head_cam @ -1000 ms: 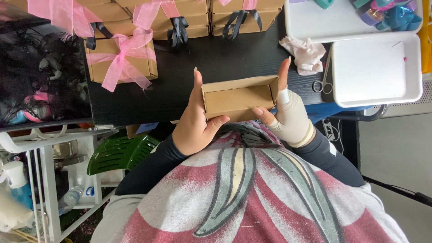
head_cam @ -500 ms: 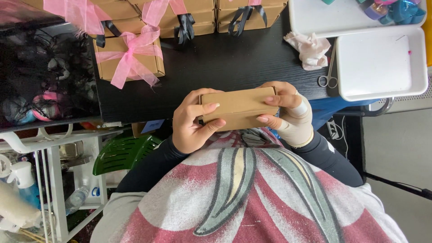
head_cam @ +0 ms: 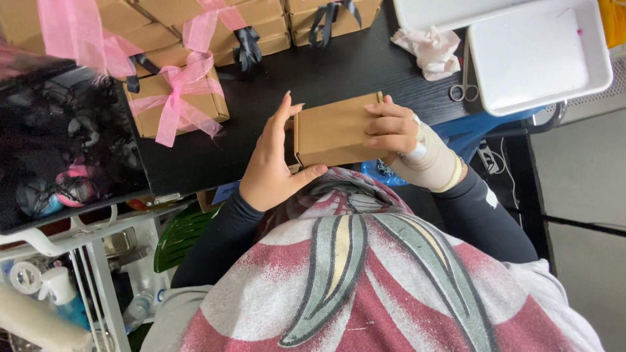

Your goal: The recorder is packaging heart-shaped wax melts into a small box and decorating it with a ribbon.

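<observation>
I hold a small brown cardboard box (head_cam: 332, 133) over the near edge of the black table (head_cam: 306, 72). My left hand (head_cam: 274, 160) cups the box's left end, thumb under its lower edge and fingers up along the side. My right hand (head_cam: 394, 130), its wrist wrapped in a beige bandage, lies on the box's top at the right end with fingers curled over it. The box's lid is down.
Boxes tied with pink ribbon (head_cam: 176, 98) and black ribbon (head_cam: 326, 16) stand at the table's far side. A white tray (head_cam: 541, 55), small scissors (head_cam: 460, 88) and a crumpled cloth (head_cam: 430, 49) lie at right. A dark bin of ribbons (head_cam: 59, 143) sits at left.
The box was open one second ago with both hands at its ends. Its lid came down, and my right hand now presses on top while my left hand slid to the left end.
</observation>
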